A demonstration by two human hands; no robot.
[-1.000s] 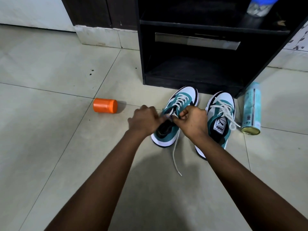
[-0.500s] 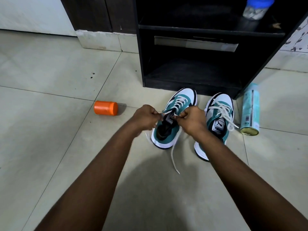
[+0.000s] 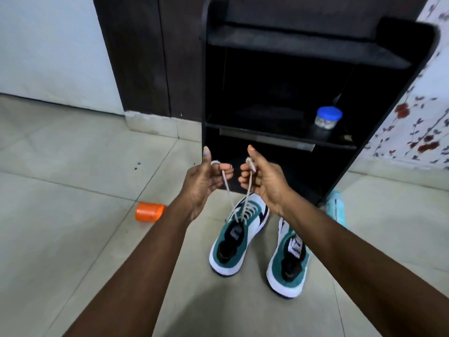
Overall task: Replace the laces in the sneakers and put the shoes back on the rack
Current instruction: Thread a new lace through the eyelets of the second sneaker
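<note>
Hands are rising in the centre of the frame, where half a second ago they were working low against the shoe's tongue. The person's left hand (image 3: 206, 177) is pinching one end of the off-white cotton lace (image 3: 227, 188), thumb pointing up, and the right hand (image 3: 261, 177) is gripping the other end (looped over its curled fingers). Both strands are running taut down to the top eyelets of the teal, white and black left-hand sneaker (image 3: 239, 235), which is sitting on the pale tiled floor (image 3: 73, 239) at lower centre. Its partner, the matching right-hand sneaker (image 3: 289, 259), is standing just beside it, partly hidden by the right forearm.

This pulling-up suggests the threading is finished and the lace is being evened and tightened before tying. Behind, the black wooden shoe rack (image 3: 303, 45) is filling the upper right, awaiting both shoes. A small orange plastic jar (image 3: 149, 212) is lying at left.
</note>
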